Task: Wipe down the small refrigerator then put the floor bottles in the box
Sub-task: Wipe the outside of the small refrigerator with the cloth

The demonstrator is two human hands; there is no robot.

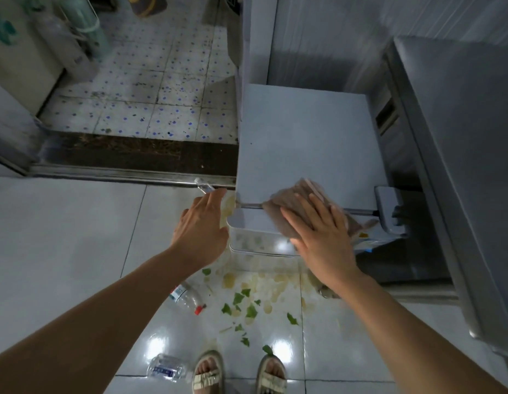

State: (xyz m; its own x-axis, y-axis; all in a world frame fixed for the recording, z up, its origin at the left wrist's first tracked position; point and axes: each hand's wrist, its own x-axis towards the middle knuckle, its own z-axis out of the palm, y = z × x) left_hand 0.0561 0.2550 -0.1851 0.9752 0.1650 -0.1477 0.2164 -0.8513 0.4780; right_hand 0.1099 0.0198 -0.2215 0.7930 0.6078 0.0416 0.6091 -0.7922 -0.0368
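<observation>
Flat and spread, the right hand [318, 234] presses a brownish cloth [301, 200] onto the small refrigerator [298, 143] front edge — cloth blurred, half covered. Left hand [201, 226] hovers open, empty; bottles [187, 297] lie on the floor [62, 237] below it — one [204, 186] mostly hidden beyond its fingertips.

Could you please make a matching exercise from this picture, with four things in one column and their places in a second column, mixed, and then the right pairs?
Things:
1. cloth
2. red-capped bottle
3. blue-label bottle
4. left hand

Places:
A. lying on the floor tiles next to the sandalled left foot
B. pressed under the right hand at the refrigerator's front top edge
C. open in the air beside the refrigerator's left corner
D. lying on the floor near the green leaf scraps

Pairs: 1-B, 2-D, 3-A, 4-C
</observation>
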